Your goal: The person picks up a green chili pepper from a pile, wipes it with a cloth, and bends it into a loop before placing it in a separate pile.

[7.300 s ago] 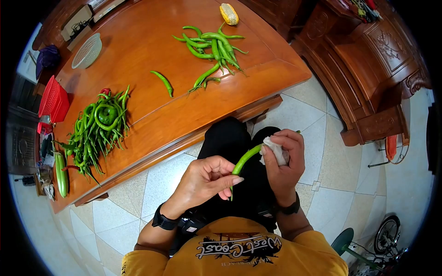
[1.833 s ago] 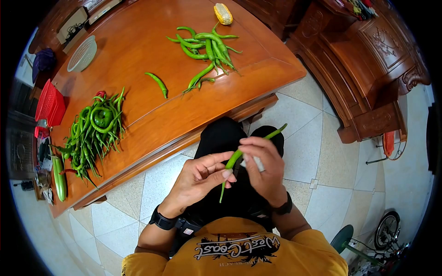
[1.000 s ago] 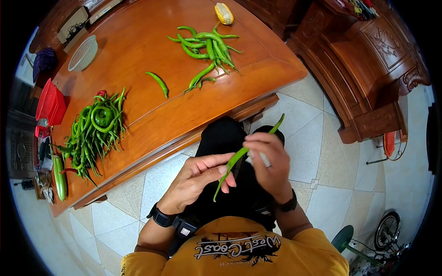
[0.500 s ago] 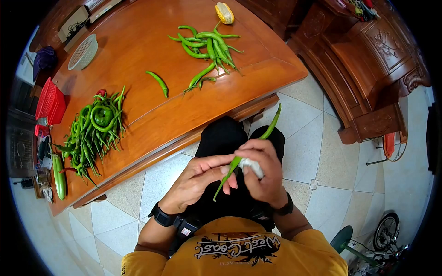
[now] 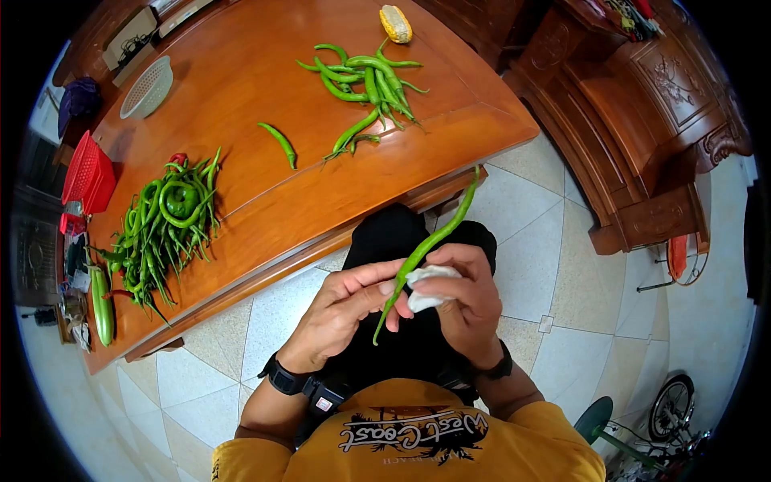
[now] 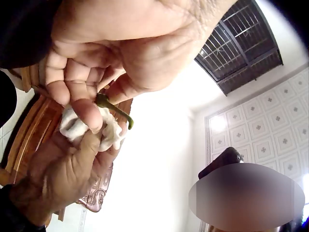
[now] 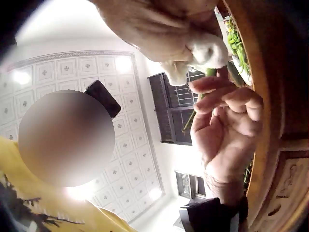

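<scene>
One long green pepper (image 5: 440,233) is held over the lap, its thin end pointing down and its other end up toward the table edge. The left hand (image 5: 337,313) pinches it near the lower end between thumb and fingers. A crumpled white cloth or tissue (image 5: 430,287) is gripped by the right hand (image 5: 470,309), against the pepper's side. In the left wrist view the stem end (image 6: 120,113) shows by the left thumb, with the white wad (image 6: 72,126) close by. The right wrist view shows the wad (image 7: 207,52) just above the left fingers.
On the wooden table (image 5: 241,80) lie a large pepper heap (image 5: 165,225), a smaller group (image 5: 373,84), a single pepper (image 5: 279,145), a corn piece (image 5: 396,24) and a long pale-green vegetable (image 5: 102,305). White (image 5: 147,88) and red baskets (image 5: 90,177) stand at the left.
The held pepper's upper end has swung up and left toward the table. The right hand has shifted along it, and more of the white wad shows. The left hand keeps its pinch.
</scene>
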The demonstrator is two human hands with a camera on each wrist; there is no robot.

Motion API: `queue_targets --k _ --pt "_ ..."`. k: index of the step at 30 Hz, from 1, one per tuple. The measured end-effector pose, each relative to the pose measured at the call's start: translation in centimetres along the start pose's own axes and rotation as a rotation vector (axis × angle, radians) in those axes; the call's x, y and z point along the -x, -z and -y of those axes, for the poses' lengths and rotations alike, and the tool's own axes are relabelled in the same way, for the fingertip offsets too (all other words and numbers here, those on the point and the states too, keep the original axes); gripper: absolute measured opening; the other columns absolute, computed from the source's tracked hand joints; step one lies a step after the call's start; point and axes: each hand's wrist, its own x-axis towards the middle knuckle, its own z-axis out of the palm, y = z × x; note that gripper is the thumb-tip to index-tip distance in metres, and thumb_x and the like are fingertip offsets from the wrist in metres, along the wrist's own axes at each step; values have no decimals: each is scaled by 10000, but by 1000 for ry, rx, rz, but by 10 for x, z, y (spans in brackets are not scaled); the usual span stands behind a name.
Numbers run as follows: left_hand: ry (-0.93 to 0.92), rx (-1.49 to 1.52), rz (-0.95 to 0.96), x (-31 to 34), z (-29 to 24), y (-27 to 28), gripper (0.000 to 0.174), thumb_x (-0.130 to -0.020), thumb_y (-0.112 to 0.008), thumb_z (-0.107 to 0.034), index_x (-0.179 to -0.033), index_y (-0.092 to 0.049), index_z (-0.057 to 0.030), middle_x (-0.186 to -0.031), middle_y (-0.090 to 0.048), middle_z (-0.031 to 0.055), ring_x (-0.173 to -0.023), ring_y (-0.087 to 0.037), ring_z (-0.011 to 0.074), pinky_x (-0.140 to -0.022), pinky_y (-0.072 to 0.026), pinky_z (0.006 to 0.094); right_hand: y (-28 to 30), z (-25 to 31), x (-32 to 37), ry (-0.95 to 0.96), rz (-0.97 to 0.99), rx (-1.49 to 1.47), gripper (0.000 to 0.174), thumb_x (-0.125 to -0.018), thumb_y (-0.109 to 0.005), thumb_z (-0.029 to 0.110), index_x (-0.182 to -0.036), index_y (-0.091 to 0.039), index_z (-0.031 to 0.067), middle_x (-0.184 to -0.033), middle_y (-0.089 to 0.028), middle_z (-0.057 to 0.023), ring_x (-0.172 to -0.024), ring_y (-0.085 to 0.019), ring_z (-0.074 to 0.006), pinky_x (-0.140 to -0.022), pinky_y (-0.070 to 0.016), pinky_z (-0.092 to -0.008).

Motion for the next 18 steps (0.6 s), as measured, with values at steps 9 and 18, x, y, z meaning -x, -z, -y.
queue_targets --k 9,18 --pt "28 -62 39 1 -1 -1 343 -951 -478 -89 -1263 -510 49 -813 -648 144 -672 -621 159 -592 -504 243 11 -11 -3 58 -50 217 182 -803 -619 -30 -918 -713 75 -1010 -517 -98 -844 -563 -199 -711 -461 -270" --pt "68 -138 127 3 -1 -3 333 -949 -476 -71 -1261 -522 34 -753 -638 131 -607 -599 158 -566 -489 242 38 -20 -9 -25 -338 321 276 -776 -550 -109 -959 -687 46 -1060 -506 -128 -893 -539 -213 -770 -450 -284"
